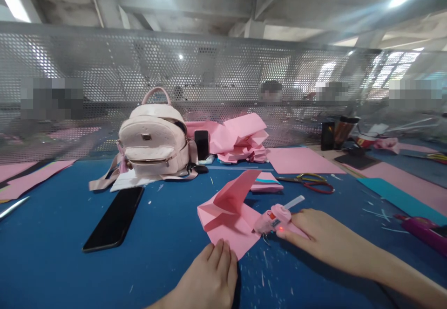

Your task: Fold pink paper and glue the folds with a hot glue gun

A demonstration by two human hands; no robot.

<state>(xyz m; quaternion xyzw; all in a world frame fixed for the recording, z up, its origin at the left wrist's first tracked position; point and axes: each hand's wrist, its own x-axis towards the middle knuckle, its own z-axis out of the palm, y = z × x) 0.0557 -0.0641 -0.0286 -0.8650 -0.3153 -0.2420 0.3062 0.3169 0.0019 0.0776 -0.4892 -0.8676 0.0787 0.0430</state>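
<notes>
My right hand (pixel 323 239) is wrapped round the handle of a pink hot glue gun (pixel 274 219), which has a clear glue stick (pixel 294 202) jutting from its back and a small red light glowing. The gun's nozzle points left and meets the right edge of a folded pink paper piece (pixel 232 234), where I cannot tell touching from just above. This paper has raised flaps and a flat lower part. At its lower left edge, the fingers of my left hand (pixel 213 276) are pressed together on the paper; the thumb is hidden.
Beyond the paper lie scissors (pixel 307 181), a small folded pink piece (pixel 267 182) and a pink sheet (pixel 303 160). A pale pink backpack (pixel 155 141) stands before a perforated metal divider (pixel 223 66). One black phone (pixel 114 218) lies at left. Purple tool (pixel 424 232) at right.
</notes>
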